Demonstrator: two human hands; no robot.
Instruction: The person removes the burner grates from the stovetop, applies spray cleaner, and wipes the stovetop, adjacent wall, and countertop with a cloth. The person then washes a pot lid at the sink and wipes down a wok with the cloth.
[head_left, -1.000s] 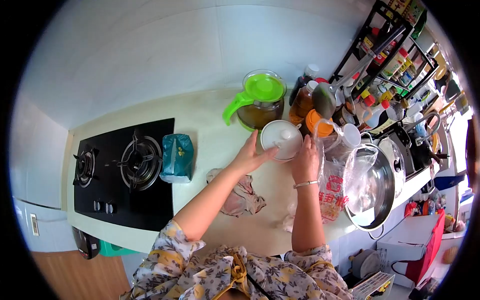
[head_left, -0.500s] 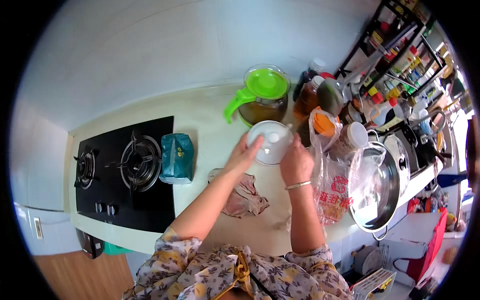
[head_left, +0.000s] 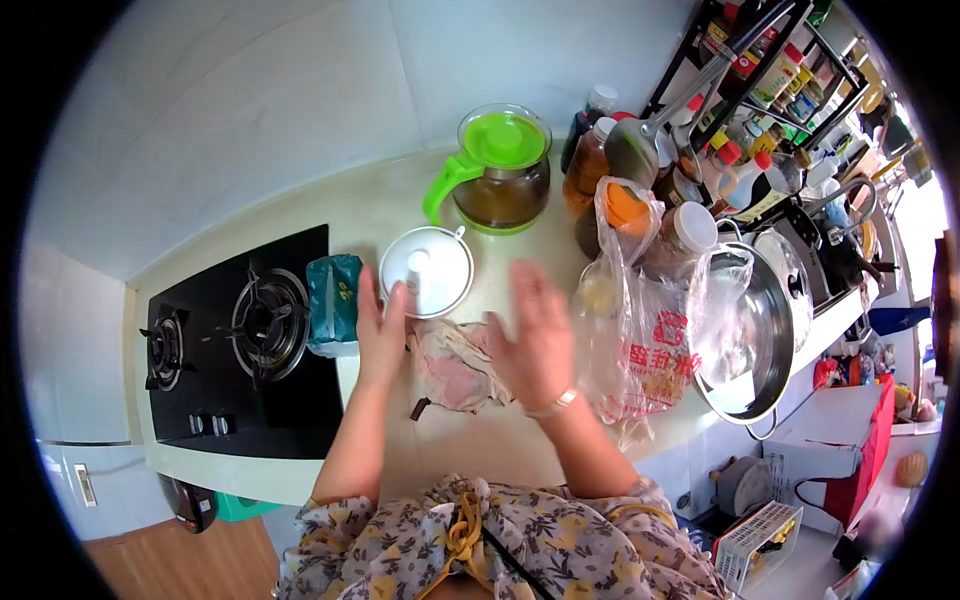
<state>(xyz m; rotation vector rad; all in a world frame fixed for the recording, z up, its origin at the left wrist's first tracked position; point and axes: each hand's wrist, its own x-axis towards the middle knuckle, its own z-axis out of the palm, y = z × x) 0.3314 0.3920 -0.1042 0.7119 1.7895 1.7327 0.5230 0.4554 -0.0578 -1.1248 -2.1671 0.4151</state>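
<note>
A round white lidded container (head_left: 440,285) with a knob on top stands on the counter, just in front of the green-lidded glass pitcher (head_left: 500,195). At its lower left edge is my left hand (head_left: 380,335), fingers stretched out and holding nothing; whether they touch the rim I cannot tell. My right hand (head_left: 538,340) hangs over the counter to the right of the container, thumb apart and fingers extended, blurred by motion and empty. Between my forearms lies a crumpled cloth (head_left: 455,375). The teal packet (head_left: 333,300) is left of my left hand.
A black gas hob (head_left: 210,400) fills the left side. On the right are a plastic bag (head_left: 650,360) with printed red characters, a jar (head_left: 690,230), bottles (head_left: 590,160) and a steel pot (head_left: 780,370). A ladle (head_left: 640,145) hangs from a crowded rack.
The white container has moved left, out of both hands, and now rests on the counter. My hands have parted, the left going leftward and the right dropping back. The camera view shifted slightly.
</note>
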